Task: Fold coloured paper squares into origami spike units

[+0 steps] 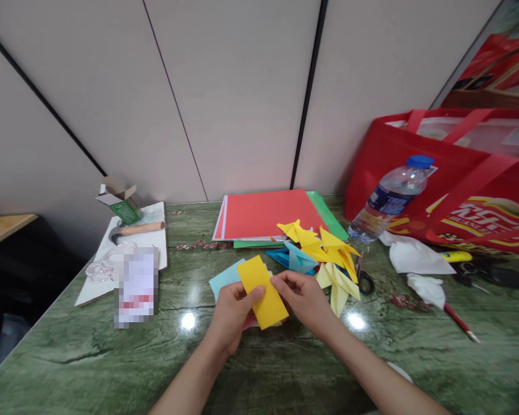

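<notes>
A yellow piece of folded paper (pixel 263 297), shaped as a narrow rectangle, is held up over the table in front of me. My left hand (pixel 233 311) grips its left edge, thumb on top. At its upper right edge, my right hand (pixel 300 294) pinches with thumb and forefinger. Beneath and behind lies a light blue paper sheet (pixel 226 278), with pink and pale edges of other paper partly hidden by my hands. Just beyond my right hand is a pile of folded paper pieces: yellow ones (pixel 313 245), a light blue one (pixel 300 259) and a pale yellow one (pixel 338 284).
Coloured sheets (pixel 268 213) are stacked by the wall. At right stand a water bottle (pixel 391 199) and a red bag (pixel 450 178), with tissues (pixel 415 253), scissors (pixel 365 282) and a red pencil (pixel 461 323) nearby. A hammer-like tool (pixel 138 229) and small box (pixel 123 204) sit left.
</notes>
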Demonstrator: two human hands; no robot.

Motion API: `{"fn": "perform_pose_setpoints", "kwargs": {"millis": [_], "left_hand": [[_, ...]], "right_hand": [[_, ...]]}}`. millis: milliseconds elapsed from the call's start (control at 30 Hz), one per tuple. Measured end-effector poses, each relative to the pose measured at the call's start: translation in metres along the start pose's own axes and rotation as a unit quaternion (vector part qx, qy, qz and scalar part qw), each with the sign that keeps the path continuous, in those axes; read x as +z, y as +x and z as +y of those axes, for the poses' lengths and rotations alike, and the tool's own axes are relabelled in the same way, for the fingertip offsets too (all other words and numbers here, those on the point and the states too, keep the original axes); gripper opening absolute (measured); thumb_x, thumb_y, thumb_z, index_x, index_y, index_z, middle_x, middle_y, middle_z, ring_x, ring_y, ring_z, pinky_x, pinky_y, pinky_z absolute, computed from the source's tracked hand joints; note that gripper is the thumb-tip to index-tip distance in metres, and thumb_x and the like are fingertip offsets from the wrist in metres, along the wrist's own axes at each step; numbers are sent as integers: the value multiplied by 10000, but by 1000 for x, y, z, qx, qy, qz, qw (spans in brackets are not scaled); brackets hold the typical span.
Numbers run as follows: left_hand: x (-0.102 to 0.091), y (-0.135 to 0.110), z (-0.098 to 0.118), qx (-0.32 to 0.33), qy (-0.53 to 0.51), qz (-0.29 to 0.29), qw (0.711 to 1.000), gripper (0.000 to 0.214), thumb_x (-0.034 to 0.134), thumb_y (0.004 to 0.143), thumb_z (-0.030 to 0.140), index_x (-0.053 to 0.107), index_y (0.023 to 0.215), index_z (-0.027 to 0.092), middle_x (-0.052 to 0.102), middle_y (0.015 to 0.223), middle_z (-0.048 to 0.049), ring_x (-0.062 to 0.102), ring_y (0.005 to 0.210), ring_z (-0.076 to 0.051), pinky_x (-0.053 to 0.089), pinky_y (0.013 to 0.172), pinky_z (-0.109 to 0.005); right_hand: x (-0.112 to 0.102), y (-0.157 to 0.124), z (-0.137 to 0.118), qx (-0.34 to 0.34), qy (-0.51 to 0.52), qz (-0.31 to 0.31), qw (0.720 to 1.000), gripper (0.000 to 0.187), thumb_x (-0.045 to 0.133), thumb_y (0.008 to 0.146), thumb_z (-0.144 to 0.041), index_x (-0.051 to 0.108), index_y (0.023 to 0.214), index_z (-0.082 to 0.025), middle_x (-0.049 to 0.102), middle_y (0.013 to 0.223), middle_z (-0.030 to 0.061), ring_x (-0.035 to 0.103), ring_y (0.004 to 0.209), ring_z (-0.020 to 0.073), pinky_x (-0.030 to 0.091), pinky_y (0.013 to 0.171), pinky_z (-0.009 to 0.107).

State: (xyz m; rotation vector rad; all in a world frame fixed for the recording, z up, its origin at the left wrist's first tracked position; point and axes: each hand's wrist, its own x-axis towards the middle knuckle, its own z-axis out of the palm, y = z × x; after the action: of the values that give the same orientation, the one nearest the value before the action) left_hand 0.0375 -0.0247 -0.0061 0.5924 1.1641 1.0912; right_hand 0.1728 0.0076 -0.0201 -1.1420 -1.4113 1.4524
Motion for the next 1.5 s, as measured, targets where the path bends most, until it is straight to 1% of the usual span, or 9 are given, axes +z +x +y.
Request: {"fn": "perform_pose_setpoints", "kwargs": {"millis": [167, 333, 567, 767, 933, 1100, 1167, 1300, 1500], "left_hand": [[-3, 0, 2, -34, -13, -38, 999, 320, 732, 608, 286, 654, 825, 64, 710, 728, -127, 660, 610, -215, 518, 574, -311], [-4, 0, 3, -47, -20, -66, 997, 306, 715, 631, 301, 662, 795, 48, 709, 714, -142, 659, 606, -211, 510, 579, -301], [-5, 2, 2, -26, -25, -55, 998, 330, 708, 638, 322, 659, 815, 47, 703, 692, -134, 653, 602, -212, 502, 587, -318], [-4, 1, 3, -31, -19, -49, 998, 321, 717, 623, 313, 659, 786, 43, 695, 667, -126, 646, 587, -200, 498, 593, -312], [-4, 2, 1, -23, -15, -41, 999, 331, 731, 606, 316, 663, 791, 50, 691, 684, -123, 645, 608, -212, 501, 598, -333], [-2, 1, 1, 19, -5, -23, 1000, 327, 732, 604, 326, 673, 802, 72, 693, 684, -104, 645, 628, -219, 508, 596, -335], [-1, 1, 1, 26, 1, -14, 1000, 328, 739, 591, 328, 679, 802, 84, 694, 678, -91, 644, 611, -216, 510, 588, -334], [1, 0, 0, 46, 37, 18, 998, 320, 737, 591, 326, 680, 822, 111, 701, 711, -69, 638, 601, -205, 514, 560, -315], [10, -3, -4, 104, 121, 23, 987, 272, 714, 612, 318, 702, 788, 111, 705, 753, -57, 605, 629, -174, 488, 549, -246]], "right_hand": [[1, -2, 2, 52, 32, -16, 998, 328, 537, 750, -482, 546, 666, -165, 563, 487, -35, 479, 321, 91, 387, 291, 190], [2, -3, 0, 66, 56, -27, 996, 315, 549, 741, -479, 537, 678, -170, 578, 454, -43, 496, 285, 94, 392, 269, 176], [2, -4, -7, 97, 50, -70, 992, 324, 569, 722, -469, 525, 623, -164, 501, 346, -76, 457, 250, 73, 356, 259, 143], [1, -5, -6, 102, 39, -70, 992, 333, 575, 719, -446, 472, 566, -169, 482, 301, -82, 419, 221, 59, 308, 242, 123], [1, -5, -6, 95, 28, -68, 993, 341, 566, 720, -462, 468, 572, -171, 485, 308, -77, 424, 222, 65, 307, 245, 130], [2, -3, -4, 85, 21, -74, 993, 336, 528, 739, -483, 478, 615, -175, 502, 363, -71, 442, 253, 78, 343, 267, 160], [1, -1, -2, 62, 14, -59, 996, 319, 521, 747, -475, 490, 638, -177, 530, 442, -55, 480, 320, 90, 380, 306, 183], [0, 1, -1, -43, -50, 5, 998, 277, 518, 776, -425, 526, 662, -172, 560, 597, -10, 532, 535, 126, 429, 466, 217], [6, -8, -7, -90, -119, 105, 983, 270, 420, 846, -402, 518, 721, -184, 560, 644, 13, 514, 570, 148, 398, 509, 238]]}}
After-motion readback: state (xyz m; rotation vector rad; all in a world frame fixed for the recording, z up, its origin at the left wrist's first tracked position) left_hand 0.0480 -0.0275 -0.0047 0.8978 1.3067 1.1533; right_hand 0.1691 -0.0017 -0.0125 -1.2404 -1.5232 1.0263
